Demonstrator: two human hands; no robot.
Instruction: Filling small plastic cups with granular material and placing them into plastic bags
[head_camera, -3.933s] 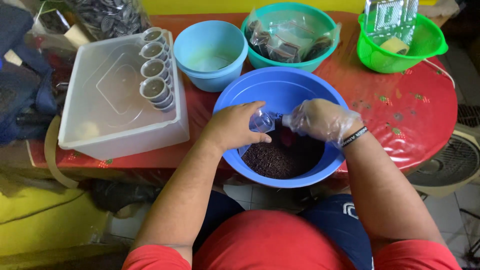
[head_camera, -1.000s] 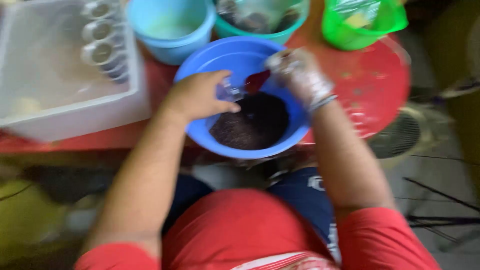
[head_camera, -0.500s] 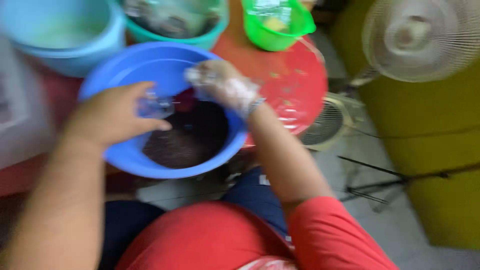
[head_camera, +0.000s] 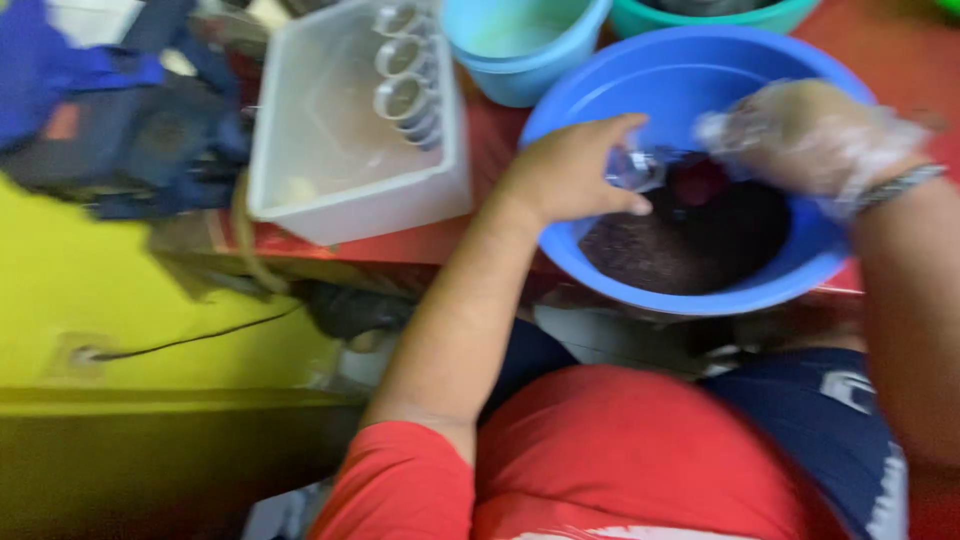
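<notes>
My left hand (head_camera: 568, 170) grips a small clear plastic cup (head_camera: 636, 168) over a big blue basin (head_camera: 640, 85). The basin holds a heap of dark brown grains (head_camera: 675, 250). My right hand (head_camera: 812, 135), in a thin clear plastic glove, is closed on a small red scoop (head_camera: 698, 182) right beside the cup's mouth. The picture is blurred by motion, so the scoop's shape is vague.
A white plastic tub (head_camera: 340, 130) with several stacked clear cups (head_camera: 405, 70) stands left of the basin. A light blue bowl (head_camera: 515, 45) and a teal bowl (head_camera: 700, 12) sit behind. Dark blue cloth (head_camera: 110, 110) lies far left, on a red table (head_camera: 400, 245).
The view has swung sharply to the left, off the fan and back over the white tub. Both hands stay over the blue basin with the cup and scoop together.
</notes>
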